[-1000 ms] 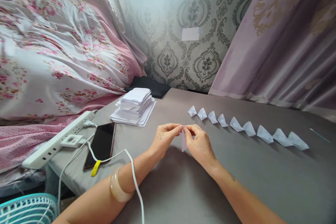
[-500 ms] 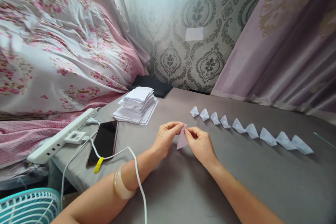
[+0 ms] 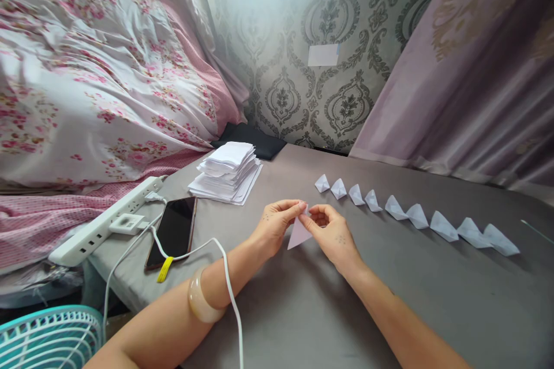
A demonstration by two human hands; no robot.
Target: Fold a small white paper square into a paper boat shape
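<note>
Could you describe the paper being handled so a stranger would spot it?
Find the grey table, then the left hand and right hand close together over it. They hold the paper, its visible part triangular and pinker-looking than the stack or the folded row.

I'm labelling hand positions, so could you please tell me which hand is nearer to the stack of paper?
Left. The left hand is closer to the camera than the stack of paper, and to its right; the right hand is farther right.

Head-worn camera looks forward and down; grey surface [image 3: 298, 305] close below, patterned wall [image 3: 303, 86] beyond
</note>
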